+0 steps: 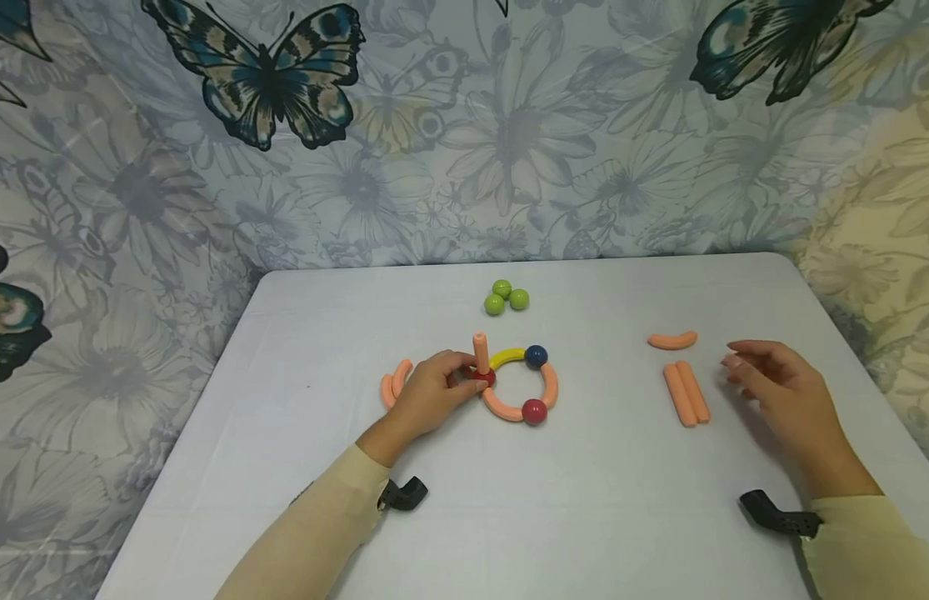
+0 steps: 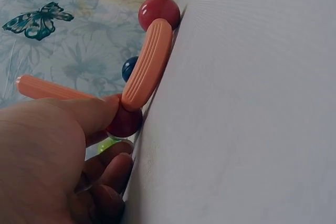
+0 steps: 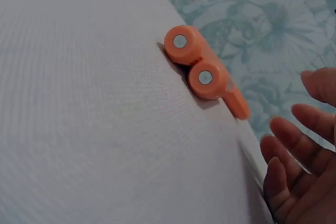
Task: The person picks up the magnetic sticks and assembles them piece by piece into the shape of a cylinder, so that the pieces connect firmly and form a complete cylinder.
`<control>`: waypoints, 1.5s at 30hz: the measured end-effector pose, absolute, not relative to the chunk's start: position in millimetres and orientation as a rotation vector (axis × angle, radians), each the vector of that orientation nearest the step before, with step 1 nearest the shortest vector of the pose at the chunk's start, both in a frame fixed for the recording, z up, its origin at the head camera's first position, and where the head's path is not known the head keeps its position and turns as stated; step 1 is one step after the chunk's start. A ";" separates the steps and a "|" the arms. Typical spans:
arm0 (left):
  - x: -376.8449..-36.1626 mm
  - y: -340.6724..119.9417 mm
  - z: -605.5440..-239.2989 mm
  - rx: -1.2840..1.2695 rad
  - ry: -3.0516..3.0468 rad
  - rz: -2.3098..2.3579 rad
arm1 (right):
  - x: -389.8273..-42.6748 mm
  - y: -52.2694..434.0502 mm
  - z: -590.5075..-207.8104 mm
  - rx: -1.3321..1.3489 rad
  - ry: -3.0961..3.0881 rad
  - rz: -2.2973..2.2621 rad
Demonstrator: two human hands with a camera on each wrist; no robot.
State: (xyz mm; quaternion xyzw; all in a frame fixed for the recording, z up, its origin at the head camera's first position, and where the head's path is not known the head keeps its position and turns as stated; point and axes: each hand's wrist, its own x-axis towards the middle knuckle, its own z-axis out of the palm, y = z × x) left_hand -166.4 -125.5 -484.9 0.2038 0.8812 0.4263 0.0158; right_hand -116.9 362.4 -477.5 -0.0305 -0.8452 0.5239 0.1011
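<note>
On the white table, a ring is laid out from a yellow curved stick (image 1: 507,357), a blue ball (image 1: 536,357), orange curved sticks (image 1: 550,386) and two red balls. My left hand (image 1: 427,392) pinches the red ball (image 1: 486,379) on the ring's left side between thumb and fingers. From that ball a straight orange stick (image 1: 480,350) rises upright. The other red ball (image 1: 534,412) lies at the ring's front. My right hand (image 1: 794,404), holding nothing, hovers with relaxed fingers to the right of two straight orange sticks (image 1: 686,394); their ends show silver discs in the right wrist view.
Behind the ring sit three green balls (image 1: 519,299). Two more curved orange sticks (image 1: 388,390) lie left of it, partly behind my left hand. Another curved orange stick (image 1: 672,341) rests beyond the straight pair. Butterfly-patterned fabric (image 1: 509,167) hangs behind the table (image 1: 314,333).
</note>
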 end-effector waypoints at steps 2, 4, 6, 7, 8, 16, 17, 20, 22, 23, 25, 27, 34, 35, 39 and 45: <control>-166.2 -124.9 -485.0 0.654 2.756 1.311 | -118.4 362.9 -480.1 -0.087 -2.514 1.531; -166.2 -124.5 -484.8 0.670 2.766 1.300 | -119.7 362.3 -482.4 -0.074 -2.561 1.475; -166.3 -124.2 -484.8 0.675 2.774 1.289 | -120.4 360.8 -484.8 -0.054 -2.627 1.391; -166.3 -124.2 -484.9 0.675 2.774 1.289 | -120.7 359.6 -485.8 -0.036 -2.658 1.346; -166.3 -124.1 -485.0 0.673 2.773 1.289 | -120.9 358.3 -486.4 -0.019 -2.694 1.300; -165.8 -125.6 -486.0 0.607 2.750 1.317 | -120.3 350.2 -484.4 0.108 -2.843 1.159; -165.8 -126.1 -486.5 0.600 2.743 1.329 | -120.2 350.0 -483.8 0.115 -2.848 1.152; -165.7 -127.0 -487.3 0.583 2.729 1.374 | -120.1 350.0 -482.4 0.126 -2.865 1.122; -165.7 -127.4 -488.0 0.573 2.714 1.420 | -120.3 349.7 -481.8 0.125 -2.876 1.086; -165.6 -127.4 -488.3 0.569 2.704 1.446 | -120.5 349.3 -481.3 0.124 -2.881 1.065; -165.6 -127.2 -488.4 0.552 2.680 1.504 | -120.6 348.7 -480.1 0.125 -2.886 1.029; -165.6 -127.0 -488.7 0.527 2.657 1.548 | -120.1 347.6 -478.7 0.108 -2.895 1.012; -165.2 -127.5 -491.0 0.498 2.635 1.595 | -119.1 346.5 -474.6 0.071 -2.935 0.995; -165.3 -127.6 -491.5 0.496 2.637 1.589 | -119.4 346.7 -474.0 0.069 -2.944 0.986; -165.7 -128.0 -492.4 0.499 2.647 1.572 | -120.7 347.4 -470.9 0.068 -2.989 0.950; -165.8 -128.1 -490.8 0.465 2.640 1.564 | -122.2 348.0 -459.7 0.067 -3.107 0.864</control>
